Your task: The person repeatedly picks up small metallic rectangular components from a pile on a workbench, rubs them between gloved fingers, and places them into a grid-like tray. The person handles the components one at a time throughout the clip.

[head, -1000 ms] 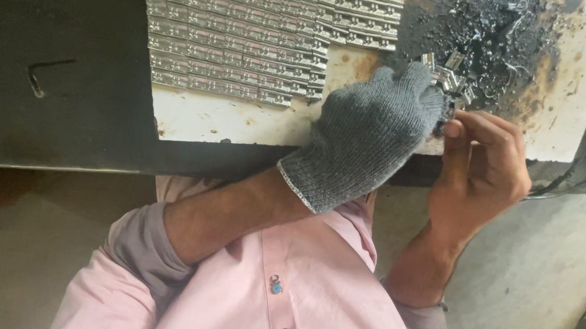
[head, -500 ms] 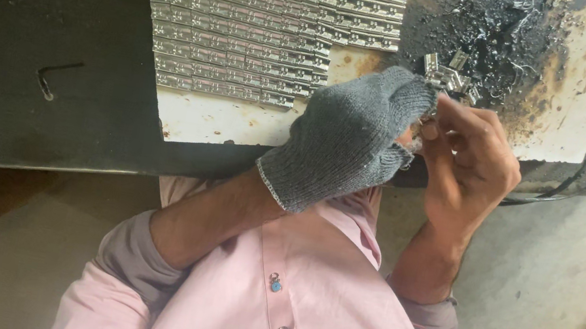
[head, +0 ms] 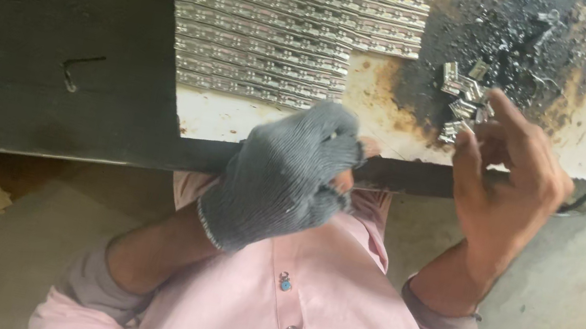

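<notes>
Left hand [head: 283, 175] fist contents hidden; metal rows [head: 294, 20] cut off at top

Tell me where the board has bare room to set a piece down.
Bare strip along the board's near edge, between the metal rows and the gloved left hand. Also the white corner beyond the right hand, by the dark stain. Crowded: the loose clips at the right fingertips.
</notes>
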